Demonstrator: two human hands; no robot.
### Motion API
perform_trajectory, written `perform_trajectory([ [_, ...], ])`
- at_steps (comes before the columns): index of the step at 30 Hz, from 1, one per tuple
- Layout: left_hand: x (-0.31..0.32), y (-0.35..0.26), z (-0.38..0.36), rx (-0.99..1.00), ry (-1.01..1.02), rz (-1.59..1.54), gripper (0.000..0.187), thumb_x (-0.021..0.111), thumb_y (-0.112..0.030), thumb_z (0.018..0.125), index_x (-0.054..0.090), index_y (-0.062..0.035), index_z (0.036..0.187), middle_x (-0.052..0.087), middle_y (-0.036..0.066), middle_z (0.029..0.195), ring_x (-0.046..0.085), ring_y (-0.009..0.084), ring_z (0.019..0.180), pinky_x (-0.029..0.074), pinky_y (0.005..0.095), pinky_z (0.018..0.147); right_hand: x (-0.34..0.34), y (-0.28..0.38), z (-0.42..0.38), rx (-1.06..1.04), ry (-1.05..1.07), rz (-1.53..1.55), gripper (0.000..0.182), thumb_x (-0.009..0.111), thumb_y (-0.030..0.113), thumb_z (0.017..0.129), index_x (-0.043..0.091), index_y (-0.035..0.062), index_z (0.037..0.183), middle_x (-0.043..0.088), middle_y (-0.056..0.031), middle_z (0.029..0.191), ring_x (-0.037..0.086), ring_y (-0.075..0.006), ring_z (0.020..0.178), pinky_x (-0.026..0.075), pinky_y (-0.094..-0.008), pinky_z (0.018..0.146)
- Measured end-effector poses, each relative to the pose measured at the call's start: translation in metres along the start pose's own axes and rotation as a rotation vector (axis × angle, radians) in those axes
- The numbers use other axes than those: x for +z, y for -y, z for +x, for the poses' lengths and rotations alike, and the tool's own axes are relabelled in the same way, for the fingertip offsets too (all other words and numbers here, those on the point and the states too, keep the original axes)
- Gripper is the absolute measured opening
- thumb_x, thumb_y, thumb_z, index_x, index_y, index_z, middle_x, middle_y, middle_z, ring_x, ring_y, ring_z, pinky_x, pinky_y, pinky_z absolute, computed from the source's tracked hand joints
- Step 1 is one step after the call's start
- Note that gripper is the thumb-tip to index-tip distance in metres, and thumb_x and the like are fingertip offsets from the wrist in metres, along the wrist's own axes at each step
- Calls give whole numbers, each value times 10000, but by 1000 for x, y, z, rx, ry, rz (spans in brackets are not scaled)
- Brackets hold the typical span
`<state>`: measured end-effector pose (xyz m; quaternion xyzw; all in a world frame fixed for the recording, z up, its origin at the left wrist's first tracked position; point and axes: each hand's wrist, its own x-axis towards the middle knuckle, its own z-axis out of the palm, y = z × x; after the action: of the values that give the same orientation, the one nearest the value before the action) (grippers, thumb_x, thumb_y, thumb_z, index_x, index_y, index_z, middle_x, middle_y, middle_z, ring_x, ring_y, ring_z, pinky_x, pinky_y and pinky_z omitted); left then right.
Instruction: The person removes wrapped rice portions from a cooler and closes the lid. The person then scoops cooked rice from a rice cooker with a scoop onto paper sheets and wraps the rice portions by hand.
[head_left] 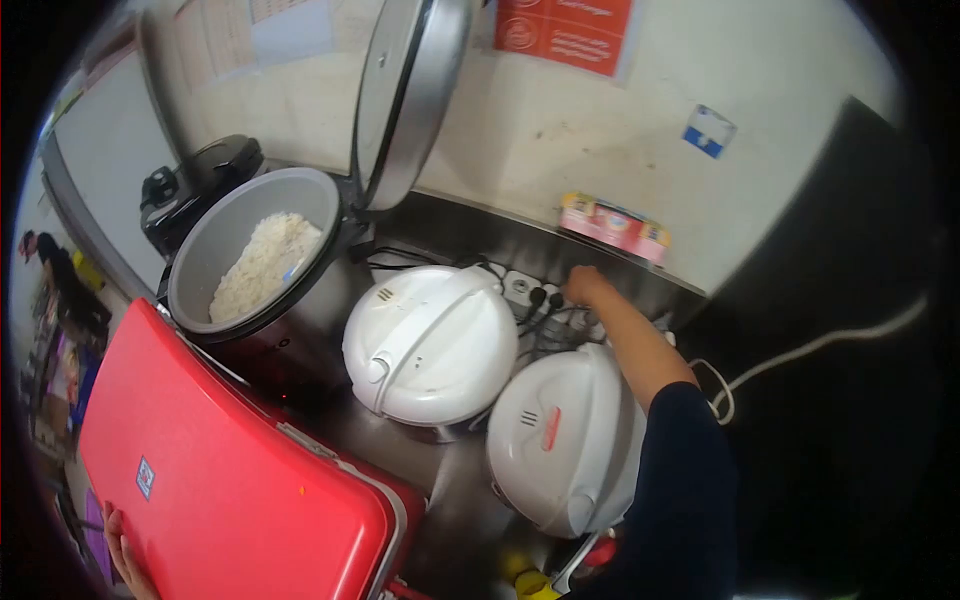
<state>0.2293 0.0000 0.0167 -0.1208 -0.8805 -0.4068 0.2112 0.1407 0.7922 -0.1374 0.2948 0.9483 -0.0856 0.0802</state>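
My right hand (582,285) reaches over two white lidded rice cookers to the sockets by the wall. Its fingers are closed beside the black plugs (546,298) on the white power strip (521,288); what they hold is hidden. One white rice cooker (440,350) stands in the middle, and the other white rice cooker (545,430) lies below my right arm. My left hand (128,560), partly out of view, lies with outstretched fingers on the red cooler box lid (240,470) at lower left.
A large rice cooker (300,340) stands at the back left, its lid (415,100) raised, with cooked rice (262,268) inside. A pink box (612,228) rests on the wall ledge. A white cable (830,345) runs at right. A person (68,285) is far left.
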Motion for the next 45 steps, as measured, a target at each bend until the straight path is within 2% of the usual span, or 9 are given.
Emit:
perform_trajectory([
  [3,6,-11,1,-61,-16,-19,496,378,-348,922,451,-3,1271,343,142,1410,284,252,1322,191,396,1083,33,-9,40,87,23,-37,437,633,353,754,651,-22,978,612,-226,1055,585,-353,1015,476,-400,875],
  [7,11,-17,-1,-119,-42,-31,513,387,-359,911,446,5,1267,339,142,1409,281,253,1321,180,400,1085,64,-1,61,98,-11,-31,444,655,349,740,649,-21,985,617,-227,1042,588,-354,1012,475,-398,880],
  [9,13,-17,-3,-156,-60,-51,521,392,-365,905,444,9,1265,337,142,1408,280,253,1320,174,402,1086,59,0,60,166,144,-37,390,633,202,744,619,10,1083,584,-197,1151,571,-327,1069,471,-393,892],
  [24,-6,4,-17,-233,-58,44,535,429,-377,899,442,-3,1282,361,127,1393,254,240,1339,191,394,1082,69,-10,75,46,94,-169,434,718,300,662,658,-16,954,628,-218,1023,617,-341,951,502,-392,833],
  [29,-30,37,-23,-205,-56,3,475,409,-318,933,431,-15,1299,388,157,1369,320,309,1298,260,445,1065,67,-9,59,54,-4,-76,423,712,294,658,660,-35,920,626,-241,993,614,-359,943,501,-388,831],
  [35,-38,42,-24,-190,-30,176,518,421,-360,929,418,-8,1309,447,174,1315,425,291,1219,355,434,1001,66,-13,59,33,-40,-82,440,708,313,659,659,-50,903,629,-242,975,612,-362,941,500,-388,829],
  [40,-24,30,-24,-187,-59,61,530,423,-369,917,418,-10,1308,413,155,1345,368,272,1259,300,416,1029,61,-16,61,47,-23,-97,455,700,340,661,662,-44,901,634,-238,962,618,-354,928,498,-392,824],
  [43,-13,23,-21,-175,-64,1,538,425,-374,910,417,-11,1307,393,143,1363,334,260,1283,268,405,1045,44,-9,43,162,106,134,386,640,254,718,650,-29,980,607,-230,1070,601,-343,1001,486,-395,858],
  [45,-5,16,-19,-165,-70,-43,543,426,-378,906,417,-12,1307,379,136,1375,312,252,1299,246,398,1056,55,-20,55,23,-22,-63,464,660,375,722,654,-49,911,623,-243,999,607,-360,956,483,-401,844],
])
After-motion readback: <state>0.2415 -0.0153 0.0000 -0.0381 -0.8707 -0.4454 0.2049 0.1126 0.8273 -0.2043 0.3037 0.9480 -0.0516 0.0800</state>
